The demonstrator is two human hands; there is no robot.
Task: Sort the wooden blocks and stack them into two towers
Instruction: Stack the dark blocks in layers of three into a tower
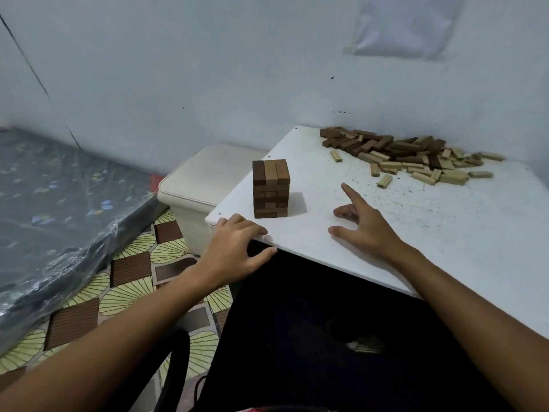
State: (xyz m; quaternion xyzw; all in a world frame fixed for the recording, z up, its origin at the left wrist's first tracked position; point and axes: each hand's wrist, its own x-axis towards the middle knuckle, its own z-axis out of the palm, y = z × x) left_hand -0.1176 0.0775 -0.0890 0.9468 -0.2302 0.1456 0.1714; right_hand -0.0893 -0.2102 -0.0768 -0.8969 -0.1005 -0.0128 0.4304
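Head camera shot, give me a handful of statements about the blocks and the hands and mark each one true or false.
1. One tower of dark blocks stands on the white table. True.
2. The right hand is holding a block. False: it holds nothing, its fingers spread out over the table.
3. The loose pile of blocks lies at the far side of the table, near the wall. True.
4. The left hand rests on top of the tower. False: it is at the table's near edge, in front of the tower.
5. A second tower of light blocks stands beside the first. False: the light blocks all lie loose in the pile.
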